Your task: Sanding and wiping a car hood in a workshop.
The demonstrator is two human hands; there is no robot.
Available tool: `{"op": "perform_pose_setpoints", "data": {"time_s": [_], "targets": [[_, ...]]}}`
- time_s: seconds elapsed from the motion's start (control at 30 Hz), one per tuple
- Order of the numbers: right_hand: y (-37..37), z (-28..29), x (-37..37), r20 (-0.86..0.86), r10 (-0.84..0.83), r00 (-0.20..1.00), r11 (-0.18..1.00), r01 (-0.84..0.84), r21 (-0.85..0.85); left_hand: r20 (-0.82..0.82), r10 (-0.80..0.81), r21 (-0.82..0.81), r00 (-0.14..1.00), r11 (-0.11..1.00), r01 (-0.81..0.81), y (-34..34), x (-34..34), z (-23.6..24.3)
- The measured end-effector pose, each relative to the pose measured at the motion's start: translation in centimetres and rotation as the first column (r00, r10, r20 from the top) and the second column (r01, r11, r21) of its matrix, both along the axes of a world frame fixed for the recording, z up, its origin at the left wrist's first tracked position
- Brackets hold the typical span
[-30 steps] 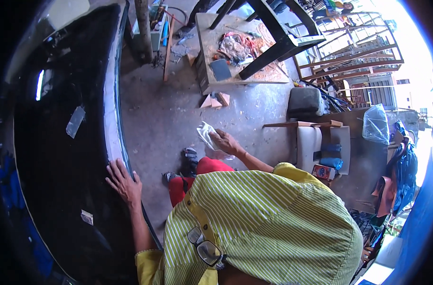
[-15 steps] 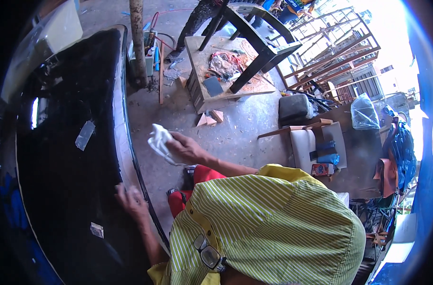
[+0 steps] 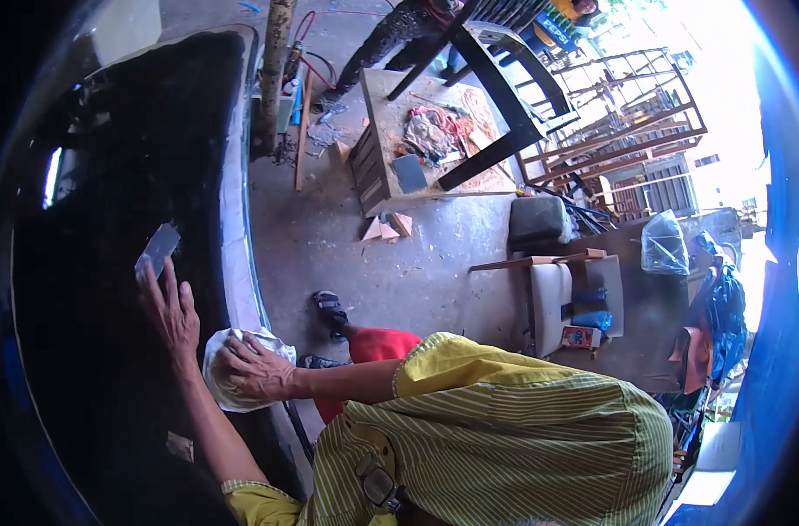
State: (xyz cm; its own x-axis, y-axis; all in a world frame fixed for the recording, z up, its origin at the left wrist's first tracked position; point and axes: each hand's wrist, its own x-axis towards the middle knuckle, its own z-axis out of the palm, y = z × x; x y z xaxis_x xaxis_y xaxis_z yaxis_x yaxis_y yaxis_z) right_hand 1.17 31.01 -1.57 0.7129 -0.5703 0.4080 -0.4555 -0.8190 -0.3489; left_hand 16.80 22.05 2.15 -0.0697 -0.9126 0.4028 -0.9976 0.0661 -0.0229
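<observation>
A large black panel (image 3: 101,351), glossy and bordered by a pale strip (image 3: 238,219), lies along my left. My left hand (image 3: 176,320) reaches over it with fingers stretched out, their tips at the lower end of a grey rectangular sheet (image 3: 160,245), possibly sandpaper. My right hand (image 3: 255,364) presses a bunched white cloth (image 3: 222,394) onto the panel near its right edge, fingers curled over it. A smaller pale scrap (image 3: 180,446) lies on the panel below my left forearm.
A post (image 3: 271,96) stands beyond the panel. A low wooden crate (image 3: 378,167) bears rags and a dark wooden frame (image 3: 492,105), with another person behind it. Wood offcuts (image 3: 388,228) lie on the floor. At right are a padded chair (image 3: 549,302) and a dark cushion (image 3: 540,221).
My right hand has brought the cloth from the air left and down onto the panel. My left hand has moved from the panel's edge up to the grey sheet.
</observation>
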Motion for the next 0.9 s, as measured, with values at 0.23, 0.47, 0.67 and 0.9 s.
{"op": "perform_pose_setpoints", "data": {"time_s": [0.23,0.47,0.67,0.9], "targets": [[-8.5,0.4,-0.8,-0.176,-0.096,0.98,0.977,0.127,0.173,0.081,0.048,0.333,0.996,0.94,-0.073,-5.4,2.1,-1.7],[-16.8,0.2,-0.9,-0.069,-0.313,0.947,0.94,0.319,0.12,0.041,0.215,0.112,0.976,0.969,-0.218,-5.7,4.0,-4.2],[-28.6,-1.3,-0.7,-0.071,-0.58,0.811,0.814,0.577,-0.058,0.006,0.225,0.085,0.974,0.971,-0.225,-5.9,4.1,-4.2],[-43.8,-6.6,-8.0,-0.506,-0.616,0.604,0.614,0.77,0.172,-0.063,0.314,0.2,0.947,0.934,-0.296,-6.0,3.9,-4.1]]}}
